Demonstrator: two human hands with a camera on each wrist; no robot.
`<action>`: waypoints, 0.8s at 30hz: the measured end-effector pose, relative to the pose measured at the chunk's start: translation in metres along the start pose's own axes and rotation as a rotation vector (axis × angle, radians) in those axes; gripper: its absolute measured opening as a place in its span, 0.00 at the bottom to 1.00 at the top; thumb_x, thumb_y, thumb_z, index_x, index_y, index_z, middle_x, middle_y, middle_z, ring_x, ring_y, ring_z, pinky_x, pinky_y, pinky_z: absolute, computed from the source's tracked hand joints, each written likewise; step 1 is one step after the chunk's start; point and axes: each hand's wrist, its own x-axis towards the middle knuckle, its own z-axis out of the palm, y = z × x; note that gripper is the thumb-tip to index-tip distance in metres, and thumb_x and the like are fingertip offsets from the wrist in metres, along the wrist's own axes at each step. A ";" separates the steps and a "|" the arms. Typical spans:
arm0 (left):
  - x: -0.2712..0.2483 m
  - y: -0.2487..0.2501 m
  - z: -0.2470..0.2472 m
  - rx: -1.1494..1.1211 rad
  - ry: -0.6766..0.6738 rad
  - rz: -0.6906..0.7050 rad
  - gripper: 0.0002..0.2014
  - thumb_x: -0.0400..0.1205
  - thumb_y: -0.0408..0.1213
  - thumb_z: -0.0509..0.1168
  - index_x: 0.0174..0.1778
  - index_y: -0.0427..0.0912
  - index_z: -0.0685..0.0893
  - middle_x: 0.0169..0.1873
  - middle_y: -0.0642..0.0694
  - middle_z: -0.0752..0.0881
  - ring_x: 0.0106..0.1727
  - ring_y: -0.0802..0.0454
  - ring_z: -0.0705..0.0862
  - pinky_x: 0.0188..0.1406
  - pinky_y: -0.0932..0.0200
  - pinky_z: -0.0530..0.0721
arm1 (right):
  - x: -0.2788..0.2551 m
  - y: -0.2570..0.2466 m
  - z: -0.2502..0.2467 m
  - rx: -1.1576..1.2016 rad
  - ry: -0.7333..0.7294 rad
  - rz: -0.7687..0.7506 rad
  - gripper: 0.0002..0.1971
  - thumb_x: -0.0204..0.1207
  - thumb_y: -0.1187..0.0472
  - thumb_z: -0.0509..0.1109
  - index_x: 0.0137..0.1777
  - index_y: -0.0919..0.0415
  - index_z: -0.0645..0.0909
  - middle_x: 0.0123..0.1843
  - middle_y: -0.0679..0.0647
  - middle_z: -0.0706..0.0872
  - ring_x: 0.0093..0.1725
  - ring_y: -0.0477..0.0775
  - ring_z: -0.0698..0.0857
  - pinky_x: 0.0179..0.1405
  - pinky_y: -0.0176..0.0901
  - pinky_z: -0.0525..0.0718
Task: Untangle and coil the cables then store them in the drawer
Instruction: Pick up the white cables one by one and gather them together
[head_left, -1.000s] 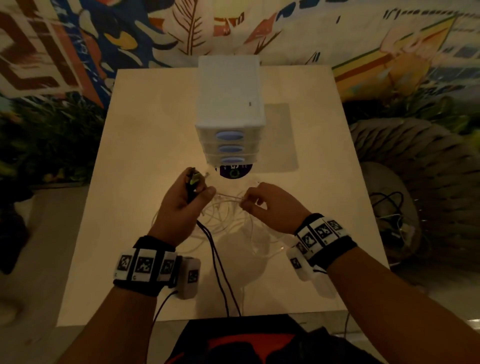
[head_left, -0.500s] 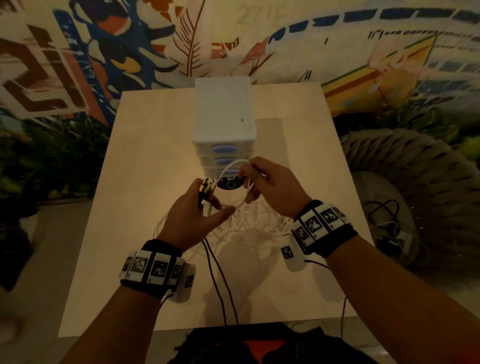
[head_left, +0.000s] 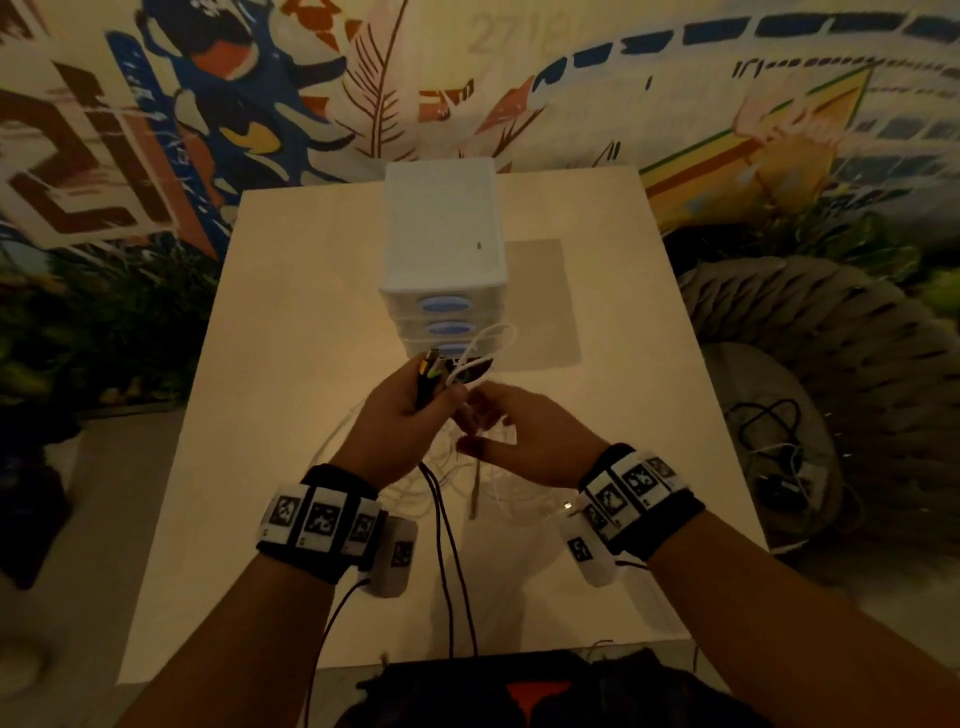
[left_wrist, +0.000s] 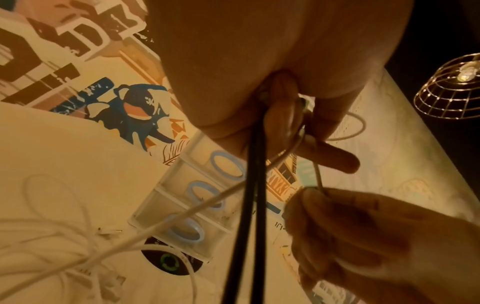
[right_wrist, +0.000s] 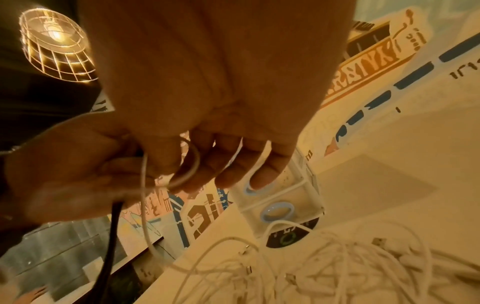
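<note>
My left hand (head_left: 439, 397) grips the two ends of a black cable (head_left: 427, 382) upright; its strands (left_wrist: 253, 205) hang down past the table's near edge. A white cable (head_left: 491, 338) loops up from that same hand, in front of the lowest drawer. My right hand (head_left: 480, 428) sits right beside it and pinches this white cable (left_wrist: 319, 181) below the left fingers. More white cables (right_wrist: 337, 267) lie tangled on the table (head_left: 291, 364) under both hands. The white drawer unit (head_left: 441, 249) stands behind, its three blue-handled drawers all closed.
A round black sticker (left_wrist: 168, 261) lies at the foot of the drawer unit. Right of the table is a woven pouf (head_left: 852, 364) with dark cables (head_left: 769, 431) on the floor. A dark bag (head_left: 519, 686) sits at the near edge. A wire-cage lamp (right_wrist: 55, 43) hangs above.
My right hand lifted a white loop up toward the drawers, then came back down beside my left hand. The loop now stands above the left hand, which rose slightly.
</note>
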 end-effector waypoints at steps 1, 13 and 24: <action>0.000 0.003 -0.001 -0.006 -0.008 0.009 0.09 0.84 0.45 0.68 0.51 0.69 0.84 0.40 0.50 0.93 0.49 0.46 0.92 0.59 0.39 0.86 | 0.000 0.002 0.002 -0.072 -0.004 -0.024 0.10 0.85 0.48 0.68 0.60 0.49 0.83 0.48 0.39 0.84 0.47 0.41 0.82 0.54 0.43 0.82; -0.008 -0.004 -0.024 -0.072 0.013 -0.076 0.11 0.89 0.31 0.64 0.43 0.41 0.70 0.39 0.40 0.92 0.39 0.41 0.90 0.35 0.56 0.78 | -0.052 0.074 -0.070 0.274 0.465 0.480 0.15 0.87 0.48 0.63 0.43 0.53 0.84 0.39 0.53 0.88 0.41 0.53 0.85 0.53 0.65 0.86; -0.007 0.012 0.024 0.070 -0.108 0.072 0.13 0.86 0.51 0.65 0.45 0.46 0.74 0.43 0.41 0.88 0.47 0.46 0.89 0.47 0.40 0.86 | -0.017 -0.001 0.011 0.314 0.031 0.228 0.06 0.88 0.57 0.65 0.57 0.50 0.83 0.45 0.42 0.88 0.44 0.42 0.89 0.49 0.51 0.91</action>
